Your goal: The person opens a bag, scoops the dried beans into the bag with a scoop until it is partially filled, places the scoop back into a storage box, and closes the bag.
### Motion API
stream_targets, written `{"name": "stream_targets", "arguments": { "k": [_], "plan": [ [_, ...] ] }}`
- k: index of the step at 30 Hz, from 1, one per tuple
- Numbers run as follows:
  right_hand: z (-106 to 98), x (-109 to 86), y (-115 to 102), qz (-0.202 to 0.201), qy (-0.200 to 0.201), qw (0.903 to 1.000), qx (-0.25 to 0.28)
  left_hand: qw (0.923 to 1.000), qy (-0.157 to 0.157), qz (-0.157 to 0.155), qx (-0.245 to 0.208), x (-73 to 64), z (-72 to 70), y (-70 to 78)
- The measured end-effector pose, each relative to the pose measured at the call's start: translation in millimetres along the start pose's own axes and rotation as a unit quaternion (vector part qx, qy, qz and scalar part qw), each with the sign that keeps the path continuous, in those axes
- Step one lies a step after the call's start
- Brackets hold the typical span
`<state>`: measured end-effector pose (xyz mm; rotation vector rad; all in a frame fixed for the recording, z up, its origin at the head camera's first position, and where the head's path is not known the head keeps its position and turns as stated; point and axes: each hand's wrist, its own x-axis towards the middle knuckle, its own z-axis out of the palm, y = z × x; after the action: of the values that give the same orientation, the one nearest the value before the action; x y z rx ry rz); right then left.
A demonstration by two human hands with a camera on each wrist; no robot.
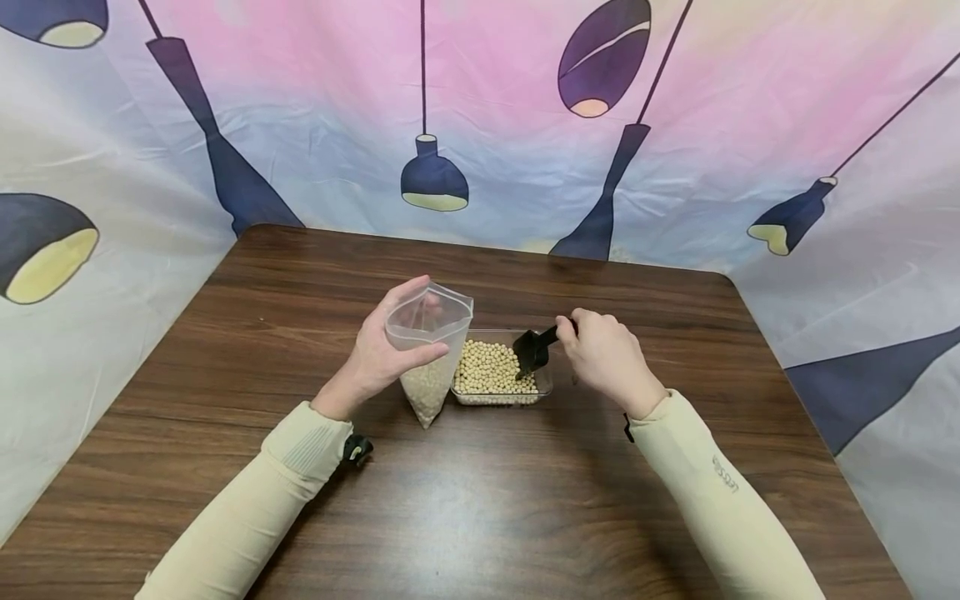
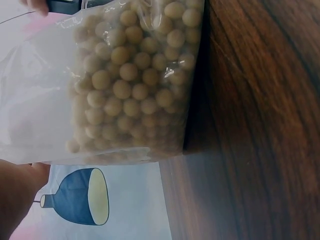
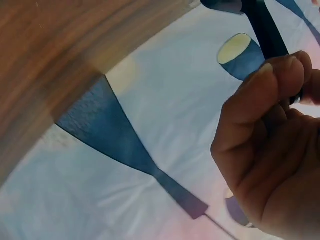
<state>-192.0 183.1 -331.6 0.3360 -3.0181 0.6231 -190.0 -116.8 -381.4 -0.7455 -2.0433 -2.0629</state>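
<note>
My left hand (image 1: 375, 346) holds a clear zip bag (image 1: 455, 354) upright, thumb at the near side and fingers at the far side of its open mouth. Pale round beans, like soybeans (image 2: 125, 95), fill its lower part. To its right stands a clear plastic box (image 1: 546, 392) of the same beans (image 1: 491, 367). My right hand (image 1: 607, 354) grips the handle of a black scoop (image 1: 531, 352), whose head dips into the box's right side, at the beans. The right wrist view shows curled fingers (image 3: 250, 105) round the handle (image 3: 267, 30); most of the scoop's head is cut off there.
A brown wood-grain table (image 1: 450, 517) lies under everything. Behind it hangs a pastel cloth (image 1: 322, 108) printed with dark lamps. The bag stands close against the box's left end.
</note>
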Motion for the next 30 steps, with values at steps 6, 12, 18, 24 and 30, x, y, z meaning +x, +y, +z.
{"name": "stream_targets", "arguments": {
  "k": [6,12,18,24,30],
  "plan": [
    [0,10.3,14,0.021,-0.058,0.9965,0.056,1.0,0.002,-0.004,-0.004,0.7,-0.5,0.3],
    [8,15.3,29,0.025,-0.125,0.9876,0.092,1.0,0.001,-0.007,-0.003,-0.6,-0.1,0.5],
    [21,14.6,29,0.025,-0.185,0.9636,0.192,1.0,-0.001,-0.005,-0.002,0.0,0.1,-0.1],
    [32,13.6,31,0.026,-0.212,0.9438,0.252,0.9999,0.0,0.003,-0.016,1.6,1.3,-1.3],
    [42,11.7,36,0.028,-0.224,0.9267,0.3,0.9998,-0.001,0.001,-0.018,1.8,2.5,-1.8]
  ]
}}
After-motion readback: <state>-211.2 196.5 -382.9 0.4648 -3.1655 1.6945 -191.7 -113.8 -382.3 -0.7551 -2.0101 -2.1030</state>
